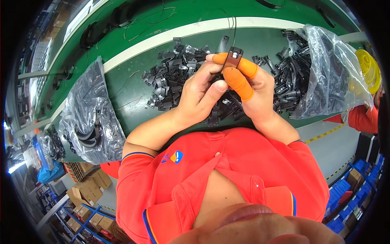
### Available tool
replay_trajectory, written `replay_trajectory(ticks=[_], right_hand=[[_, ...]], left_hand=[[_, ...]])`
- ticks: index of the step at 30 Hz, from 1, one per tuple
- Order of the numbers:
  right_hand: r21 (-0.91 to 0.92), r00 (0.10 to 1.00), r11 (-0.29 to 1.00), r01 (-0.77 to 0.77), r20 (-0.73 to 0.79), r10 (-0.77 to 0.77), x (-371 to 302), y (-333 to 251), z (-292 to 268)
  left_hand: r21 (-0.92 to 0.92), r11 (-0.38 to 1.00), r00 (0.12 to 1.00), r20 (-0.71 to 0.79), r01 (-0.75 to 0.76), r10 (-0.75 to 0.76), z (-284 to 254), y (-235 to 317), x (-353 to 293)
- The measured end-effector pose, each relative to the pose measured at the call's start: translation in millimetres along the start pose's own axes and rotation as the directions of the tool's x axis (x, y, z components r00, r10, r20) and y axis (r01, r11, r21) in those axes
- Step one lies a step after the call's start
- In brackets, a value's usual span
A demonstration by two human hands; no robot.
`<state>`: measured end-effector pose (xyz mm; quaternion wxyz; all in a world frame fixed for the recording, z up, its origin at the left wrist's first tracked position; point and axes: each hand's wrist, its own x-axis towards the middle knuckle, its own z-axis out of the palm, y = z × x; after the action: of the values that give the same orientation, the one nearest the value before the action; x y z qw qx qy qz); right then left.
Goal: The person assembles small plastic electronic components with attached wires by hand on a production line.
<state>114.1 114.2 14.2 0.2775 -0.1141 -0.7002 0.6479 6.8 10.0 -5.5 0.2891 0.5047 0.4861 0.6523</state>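
Note:
Both my hands meet above the middle of the bench. Between the orange-covered thumb and fingers of my right hand (260, 87) is a small black plastic clip-like part (235, 53) with a shiny metallic-looking piece on it. Thin dark wires (234, 26) run up from it. My left hand (201, 91) is closed against the lower side of the same piece, its thumb beside my right thumb; the exact grip of its fingers is partly hidden. Under and behind my hands lies a loose pile of small black plastic parts (172, 77).
A clear plastic bag (325, 73) with longer curved black parts (290, 79) spilling from it stands right. Another clear bag (95, 118) with curved black pieces lies left. A white strip (162, 36) crosses the green bench behind. Beyond the right bag are a yellow fan (367, 71) and a person's red sleeve (361, 119).

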Motion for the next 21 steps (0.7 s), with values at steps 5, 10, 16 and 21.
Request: replay_trajectory(ticks=[5,10,16,21], right_hand=[[0.0,0.999,0.999,0.05,-0.013,-0.05,-2,2,0],[-0.136,0.99,0.98,0.144,0.021,-0.143,-5,2,-1],[-0.052,1.0,0.999,0.003,-0.008,-0.003,-10,-1,4],[0.439,0.992,0.889,-0.126,0.064,0.109,2,2,5]], left_hand=[[-0.065,0.997,0.999,0.029,0.04,-0.038,1,0,0],[-0.131,0.991,1.0,0.003,0.016,-0.016,1,-2,-1],[-0.058,0.998,0.999,-0.035,0.039,-0.041,1,-7,3],[-0.319,0.931,0.984,0.038,0.177,-0.174,2,-16,7]])
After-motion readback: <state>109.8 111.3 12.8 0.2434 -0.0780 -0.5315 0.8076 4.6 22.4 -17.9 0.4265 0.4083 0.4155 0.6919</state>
